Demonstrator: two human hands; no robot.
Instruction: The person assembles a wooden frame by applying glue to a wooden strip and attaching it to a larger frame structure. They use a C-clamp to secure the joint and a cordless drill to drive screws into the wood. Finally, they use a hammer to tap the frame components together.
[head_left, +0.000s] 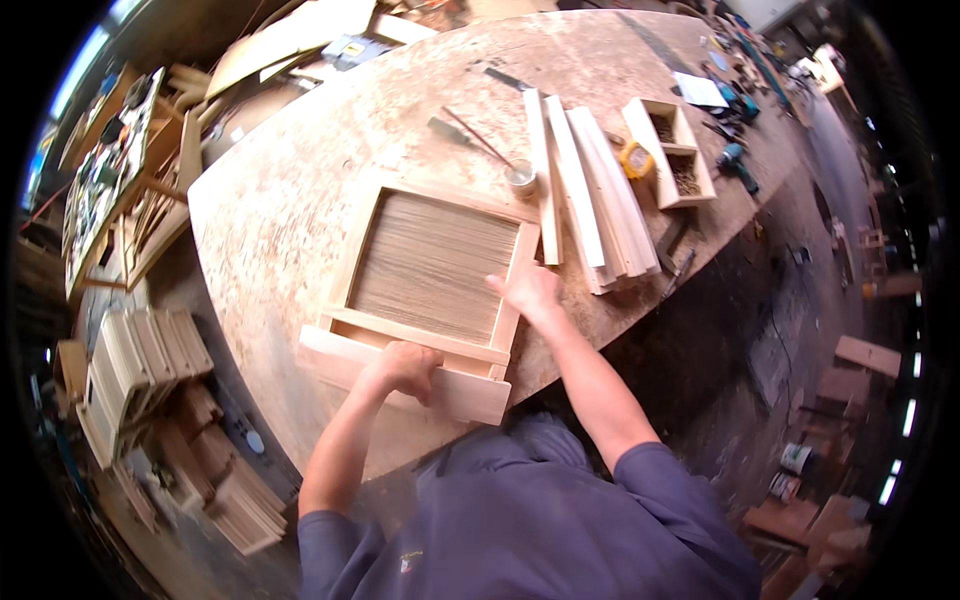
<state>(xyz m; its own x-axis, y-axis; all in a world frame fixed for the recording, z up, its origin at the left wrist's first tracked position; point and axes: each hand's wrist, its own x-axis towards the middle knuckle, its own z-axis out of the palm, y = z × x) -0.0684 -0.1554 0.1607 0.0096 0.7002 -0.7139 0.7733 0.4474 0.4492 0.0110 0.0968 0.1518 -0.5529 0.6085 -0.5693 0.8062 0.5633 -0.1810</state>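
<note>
A pale wooden cabinet frame (352, 245) lies on the worktable with a darker grained wood panel (435, 262) inside it. At its near end a wooden drawer (472, 397) juts out partway, leaving a gap behind its front board. My left hand (405, 370) is closed over the top edge of that front board, its fingertips partly hidden. On the right rail of the frame rests my right hand (532, 292), with the thumb over the panel side and the other fingers curled round the outer edge.
Several pale wood strips (600, 200) lie right of the frame, near a jar (521, 180) with a stick, a yellow tape roll (635, 160) and a divided box (668, 150) of small hardware. Cordless drills (735, 165) lie at the table's right edge. Stacked wooden parts (150, 365) stand at left.
</note>
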